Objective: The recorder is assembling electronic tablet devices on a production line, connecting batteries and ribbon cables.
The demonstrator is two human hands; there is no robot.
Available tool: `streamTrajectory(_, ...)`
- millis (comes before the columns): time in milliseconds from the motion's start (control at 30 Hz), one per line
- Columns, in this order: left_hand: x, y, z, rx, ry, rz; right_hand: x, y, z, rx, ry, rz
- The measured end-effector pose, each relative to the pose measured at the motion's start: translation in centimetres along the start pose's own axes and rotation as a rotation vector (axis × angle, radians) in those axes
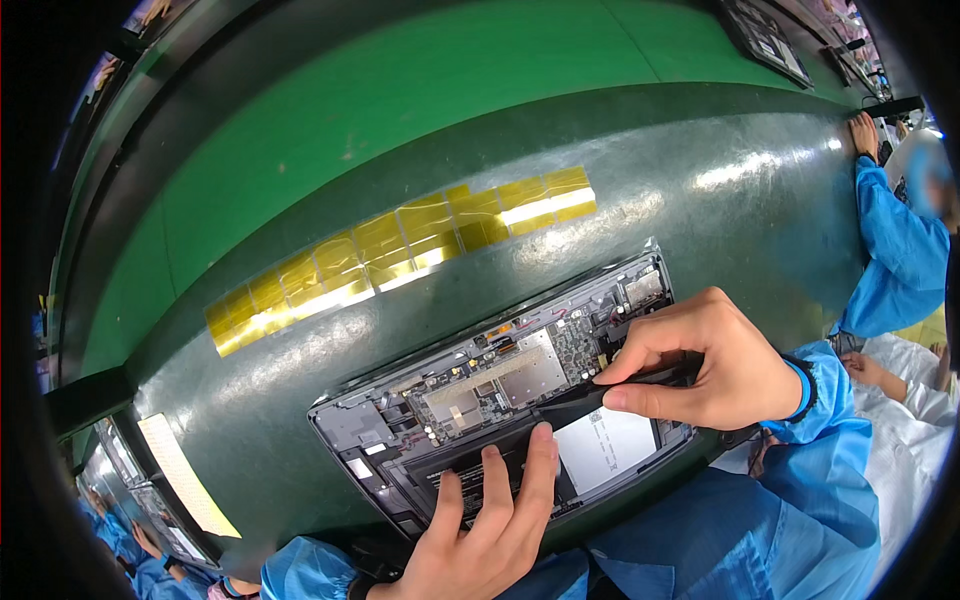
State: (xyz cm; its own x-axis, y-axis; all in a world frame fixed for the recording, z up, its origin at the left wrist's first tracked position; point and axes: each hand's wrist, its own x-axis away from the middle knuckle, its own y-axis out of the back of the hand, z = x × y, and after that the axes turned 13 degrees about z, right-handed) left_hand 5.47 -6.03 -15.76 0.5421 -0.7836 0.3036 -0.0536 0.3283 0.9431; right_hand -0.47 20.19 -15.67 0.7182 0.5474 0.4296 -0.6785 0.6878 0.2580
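Observation:
An opened laptop base (330, 425) lies tilted in front of me, its circuit board (525, 380) exposed along the far side. My right hand (705, 370) is closed in a pinch over the right part of the laptop. Between thumb and forefinger is a slim black pointed tool (572, 407), which looks like tweezers; its tip reaches left to the board's near edge. Spread fingers of my left hand (490, 510) press on the black battery (427, 478), holding nothing. Right of those fingers, a white-silver panel (605, 450) shows on the near side. My right palm hides part of the tool.
Beyond the laptop, a row of yellow film squares (380, 255) is stuck to the dark green mat (700, 200). A pale yellow strip (187, 475) lies at left beside other opened devices (150, 500). Another device (765, 40) stands far right. A blue-sleeved person (895, 240) is at right.

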Motion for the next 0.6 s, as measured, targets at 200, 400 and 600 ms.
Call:
streamTrajectory(200,-0.01,-0.01,0.08,0.025,-0.005,-0.003,-0.19,0.13,0.09,-0.042,-0.007,0.022)
streamTrajectory(400,0.00,0.01,0.01,0.030,-0.002,0.007,-0.31,0.03,-0.09,-0.113,-0.024,0.027)
streamTrajectory(600,-0.03,0.05,0.15,0.047,-0.010,0.010,-0.13,-0.24,0.25,-0.248,-0.106,0.029)
